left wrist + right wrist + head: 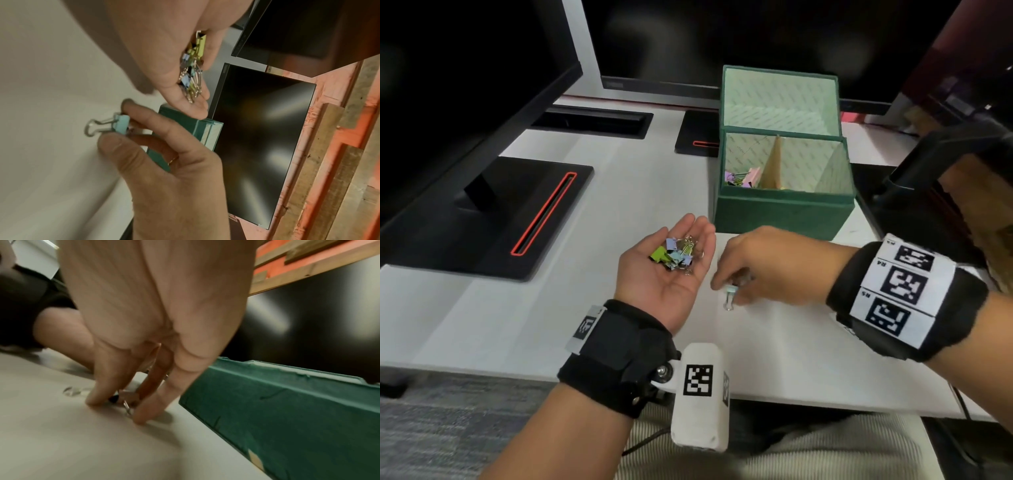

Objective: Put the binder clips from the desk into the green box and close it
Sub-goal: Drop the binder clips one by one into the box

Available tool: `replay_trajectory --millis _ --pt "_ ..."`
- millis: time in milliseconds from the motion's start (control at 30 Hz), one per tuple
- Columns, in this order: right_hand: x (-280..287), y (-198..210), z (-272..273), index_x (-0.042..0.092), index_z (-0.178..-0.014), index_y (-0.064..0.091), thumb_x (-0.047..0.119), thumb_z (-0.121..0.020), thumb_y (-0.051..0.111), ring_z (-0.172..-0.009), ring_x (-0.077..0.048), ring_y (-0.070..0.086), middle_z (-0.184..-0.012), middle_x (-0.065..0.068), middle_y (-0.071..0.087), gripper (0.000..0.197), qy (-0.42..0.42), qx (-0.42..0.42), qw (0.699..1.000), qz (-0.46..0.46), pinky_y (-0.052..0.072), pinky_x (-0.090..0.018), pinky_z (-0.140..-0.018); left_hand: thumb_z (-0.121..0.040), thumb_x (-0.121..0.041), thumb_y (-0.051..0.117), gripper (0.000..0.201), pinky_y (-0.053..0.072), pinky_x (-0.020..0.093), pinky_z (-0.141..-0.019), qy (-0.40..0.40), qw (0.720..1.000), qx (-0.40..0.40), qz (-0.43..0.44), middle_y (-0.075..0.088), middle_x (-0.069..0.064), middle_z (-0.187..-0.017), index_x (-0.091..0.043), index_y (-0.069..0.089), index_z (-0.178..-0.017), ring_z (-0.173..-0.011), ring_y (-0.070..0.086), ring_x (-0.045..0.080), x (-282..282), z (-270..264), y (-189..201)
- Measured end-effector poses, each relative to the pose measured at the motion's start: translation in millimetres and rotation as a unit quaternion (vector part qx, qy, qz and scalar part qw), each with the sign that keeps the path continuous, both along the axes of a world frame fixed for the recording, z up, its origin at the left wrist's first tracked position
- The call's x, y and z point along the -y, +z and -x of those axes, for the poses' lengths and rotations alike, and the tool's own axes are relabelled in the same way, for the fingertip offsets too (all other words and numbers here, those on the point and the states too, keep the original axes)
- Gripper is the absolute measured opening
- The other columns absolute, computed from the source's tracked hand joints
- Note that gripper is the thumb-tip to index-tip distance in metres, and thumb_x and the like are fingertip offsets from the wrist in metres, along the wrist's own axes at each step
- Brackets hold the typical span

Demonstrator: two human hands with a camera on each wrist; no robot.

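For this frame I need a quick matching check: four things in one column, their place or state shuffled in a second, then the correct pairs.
Things
1. pile of small clips
2. pale teal clip
3. pink and purple clips
4. lid

Place or state
A. standing open behind the green box
B. in the box's left compartment
C. resting on the upturned palm of the left hand
D. pinched in the right hand at the desk

Pairs: 1-C, 2-D, 3-B, 4-A

right hand (144,337) blurred, hiding its clip (126,405)
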State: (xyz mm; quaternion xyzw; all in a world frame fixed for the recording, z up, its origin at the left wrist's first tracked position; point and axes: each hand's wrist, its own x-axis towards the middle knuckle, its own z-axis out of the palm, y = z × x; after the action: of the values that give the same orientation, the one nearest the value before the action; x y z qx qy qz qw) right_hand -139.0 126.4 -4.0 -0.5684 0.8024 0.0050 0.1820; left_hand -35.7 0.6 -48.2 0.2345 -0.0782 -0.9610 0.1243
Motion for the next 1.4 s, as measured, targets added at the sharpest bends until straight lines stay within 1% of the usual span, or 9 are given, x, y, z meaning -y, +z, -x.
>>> replay_trajectory --millis 200,300,433,633,833,900,1033,1167,1400 --pt "-9 -2 4 0.028 -0.077 0.054 0.034 -0.073 0.074 -0.076 -0.015 0.052 -0.079 0.011 0.049 0.021 -0.089 -0.039 0.995 -0.026 0.048 -0.031 -0.065 -0.092 -0.002 0.045 0.03 0.054 0.042 -0.092 0.002 1.0 -0.006 0.008 0.071 0.022 -0.109 0.008 0.07 -0.107 -0.098 0.071 0.035 -3 1 1" --pt "-17 2 12 0.023 -0.07 0.059 0.02 -0.076 0.072 -0.061 -0.011 0.064 -0.065 0.007 0.063 0.014 -0.157 0.054 0.986 -0.016 0.049 -0.025 -0.06 -0.093 -0.007 0.045 0.032 0.053 0.043 -0.095 0.003 1.0 -0.004 0.012 0.071 0.023 -0.11 0.008 0.069 -0.108 -0.098 0.07 0.035 -5 3 2" --pt "-31 10 23 0.024 -0.069 0.071 0.004 -0.077 0.067 -0.053 -0.007 0.063 -0.06 0.001 0.07 0.022 -0.223 0.131 0.966 0.027 0.055 -0.022 -0.067 -0.097 -0.015 0.046 0.035 0.053 0.043 -0.095 0.0 1.0 0.007 0.022 0.071 0.024 -0.11 0.008 0.068 -0.11 -0.099 0.07 0.035 -11 6 2" --pt "-41 45 13 0.019 -0.079 0.076 0.009 -0.076 0.08 -0.058 -0.006 0.065 -0.068 0.0 0.074 0.012 -0.268 0.175 0.923 0.215 0.056 -0.023 -0.067 -0.098 -0.019 0.043 0.037 0.052 0.044 -0.095 -0.029 0.998 0.026 0.042 0.071 0.024 -0.108 0.008 0.066 -0.11 -0.097 0.069 0.035 -27 14 3" --pt "-27 66 -19 0.032 -0.105 0.073 0.014 -0.077 0.081 -0.083 0.0 0.069 -0.092 0.01 0.074 0.035 -0.201 0.103 0.962 0.154 0.056 -0.023 -0.083 -0.101 -0.021 0.037 0.037 0.055 0.043 -0.086 -0.084 0.996 -0.015 0.02 0.074 0.017 -0.102 0.0 0.068 -0.102 -0.085 0.071 0.03 -63 22 11" --pt "-35 74 -17 0.03 -0.106 0.072 0.012 -0.077 0.08 -0.082 -0.002 0.07 -0.093 0.008 0.074 0.036 -0.237 0.135 0.944 0.186 0.058 -0.021 -0.079 -0.101 -0.022 0.037 0.043 0.057 0.042 -0.083 -0.093 0.995 -0.031 -0.005 0.073 0.02 -0.1 0.005 0.07 -0.097 -0.084 0.071 0.031 -64 24 12" --pt "-58 85 -11 0.021 -0.097 0.073 0.002 -0.08 0.074 -0.072 -0.016 0.075 -0.083 -0.005 0.077 0.025 -0.317 0.257 0.843 0.351 0.058 -0.019 -0.061 -0.1 -0.019 0.042 0.043 0.057 0.047 -0.083 -0.095 0.994 -0.039 -0.029 0.071 0.027 -0.104 0.013 0.07 -0.098 -0.09 0.07 0.036 -60 27 20" --pt "-68 68 2 0.011 -0.098 0.072 -0.004 -0.082 0.069 -0.068 -0.019 0.073 -0.086 -0.019 0.074 0.022 -0.38 0.321 0.775 0.389 0.059 -0.023 -0.059 -0.099 -0.019 0.043 0.043 0.058 0.049 -0.08 -0.101 0.993 -0.044 -0.032 0.071 0.026 -0.104 0.012 0.073 -0.093 -0.085 0.073 0.034 -59 29 20" --pt "-51 60 54 0.015 -0.083 0.07 -0.012 -0.092 0.051 -0.064 -0.016 0.061 -0.087 -0.013 0.068 0.035 -0.428 0.236 0.761 0.427 0.055 -0.021 -0.06 -0.098 -0.017 0.045 0.04 0.057 0.051 -0.08 -0.118 0.992 -0.027 -0.047 0.07 0.026 -0.11 0.013 0.072 -0.098 -0.092 0.072 0.036 -71 26 9"
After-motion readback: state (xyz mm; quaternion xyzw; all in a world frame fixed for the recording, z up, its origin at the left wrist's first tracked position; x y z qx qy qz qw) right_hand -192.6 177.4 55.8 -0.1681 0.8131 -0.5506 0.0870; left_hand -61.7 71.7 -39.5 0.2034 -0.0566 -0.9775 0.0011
